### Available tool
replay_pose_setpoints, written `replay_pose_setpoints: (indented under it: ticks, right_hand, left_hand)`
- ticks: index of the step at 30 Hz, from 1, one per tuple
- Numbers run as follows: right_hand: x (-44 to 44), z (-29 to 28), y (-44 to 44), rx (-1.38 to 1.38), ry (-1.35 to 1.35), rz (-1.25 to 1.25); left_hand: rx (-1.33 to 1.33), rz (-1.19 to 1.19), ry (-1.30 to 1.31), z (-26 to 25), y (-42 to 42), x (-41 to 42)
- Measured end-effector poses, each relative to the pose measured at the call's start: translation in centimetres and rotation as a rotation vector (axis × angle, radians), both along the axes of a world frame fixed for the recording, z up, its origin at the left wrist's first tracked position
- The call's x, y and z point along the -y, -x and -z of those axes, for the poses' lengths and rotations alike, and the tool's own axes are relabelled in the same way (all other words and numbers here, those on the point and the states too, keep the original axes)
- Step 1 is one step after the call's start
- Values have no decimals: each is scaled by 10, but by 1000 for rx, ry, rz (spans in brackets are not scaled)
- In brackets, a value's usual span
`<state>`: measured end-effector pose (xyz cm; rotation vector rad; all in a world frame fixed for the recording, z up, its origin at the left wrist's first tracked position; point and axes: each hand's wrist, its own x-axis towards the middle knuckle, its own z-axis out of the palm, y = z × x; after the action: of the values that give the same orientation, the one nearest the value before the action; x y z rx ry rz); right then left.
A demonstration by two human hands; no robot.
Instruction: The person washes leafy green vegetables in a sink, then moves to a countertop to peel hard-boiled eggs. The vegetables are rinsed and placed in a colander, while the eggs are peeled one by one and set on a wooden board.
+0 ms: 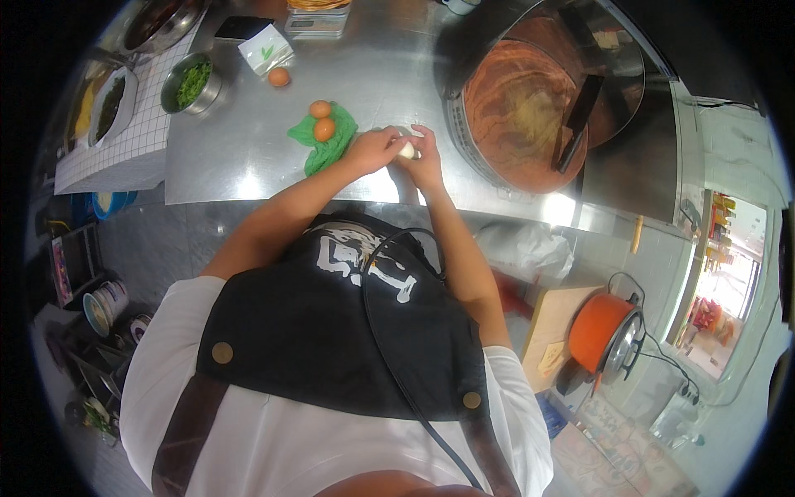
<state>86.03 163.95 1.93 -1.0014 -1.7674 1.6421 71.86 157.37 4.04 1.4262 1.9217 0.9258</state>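
Observation:
Over the steel worktop (pixel 248 143), near its front edge, my left hand (pixel 377 149) and my right hand (pixel 423 158) meet around a small white egg (pixel 407 150), which looks peeled or partly peeled. Fingers of both hands touch it and cover part of it. Just left of my left hand lies a crumpled green cloth (pixel 329 152). Two brown eggs rest on the cloth, the upper egg (pixel 320 109) against the lower egg (pixel 323 130). A third brown egg (pixel 279 77) sits farther back to the left, beside a white packet (pixel 266 50).
At right stands a large round griddle (pixel 522 118) with a black-handled scraper (pixel 574 143) on it, partly behind a clear shield. On the left are a steel bowl of chopped greens (pixel 194 84) and a white dish (pixel 112 107). A kitchen scale (pixel 317 23) and a phone (pixel 242 28) lie behind.

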Motion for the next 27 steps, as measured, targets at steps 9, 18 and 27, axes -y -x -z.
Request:
replay_pose_setpoints:
  ticks: [9, 18, 27]
  right_hand:
    - [11, -24, 8, 186, -540, 106]
    - [10, 6, -4, -139, 209, 89]
    - [9, 16, -6, -128, 211, 17]
  left_hand:
    - [27, -25, -50, 24, 4, -4]
    - [140, -67, 11, 15, 6, -1]
    - [219, 1, -39, 16, 7, 0]
